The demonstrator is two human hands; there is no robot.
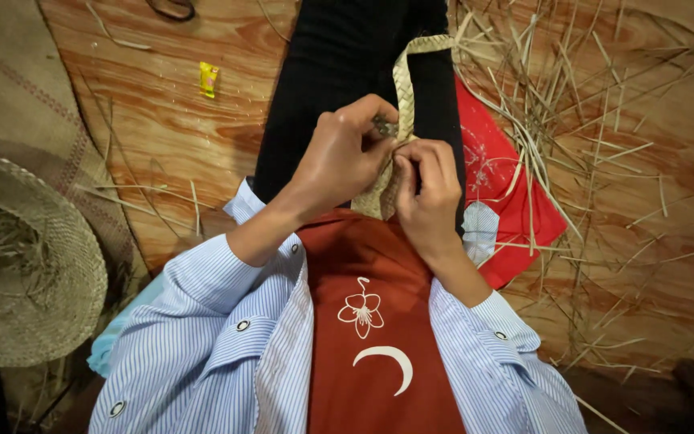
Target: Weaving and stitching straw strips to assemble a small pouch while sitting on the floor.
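Floor: wooden boards (162, 145), loose straw (588, 145) at the right edge.
Hands: left hand (339, 157) and right hand (427, 193) both pinch the woven straw band (403, 88).
Tip: keep strands taut, flat.

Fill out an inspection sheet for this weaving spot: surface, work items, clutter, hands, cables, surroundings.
Surface: wooden floor with strong reddish grain.
Work items: woven straw band, running from the hands up over the person's black-clad lap.
Clutter: loose straw scattered at right; small yellow wrapper on the floor at left; red cloth under some straw.
Hands: left hand and right hand both pinch the band where they meet.
Cables: nothing seen.
Surroundings: woven straw hat at left, lying on a woven mat; a dark curved object at the top edge, too cut off to identify.
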